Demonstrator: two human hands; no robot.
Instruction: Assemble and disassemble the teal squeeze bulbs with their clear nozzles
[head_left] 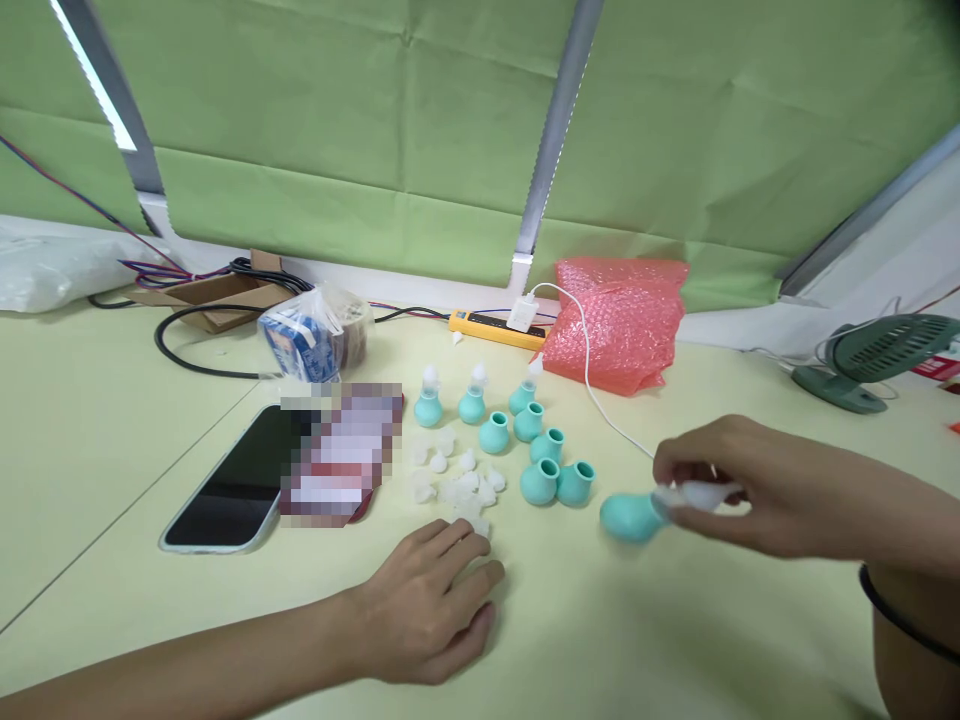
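Right hand (742, 475) holds teal bulb (628, 517), top part-covered; left hand (424, 605): palm hidden, can't judge grip.

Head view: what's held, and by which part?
Right grip: teal bulb, sideways, held by the white top at its neck end. Left grip: at the white pieces; can't tell if it holds one.

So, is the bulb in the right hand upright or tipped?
Tipped: the green bulb is sideways, its white tip pointing into the right hand.
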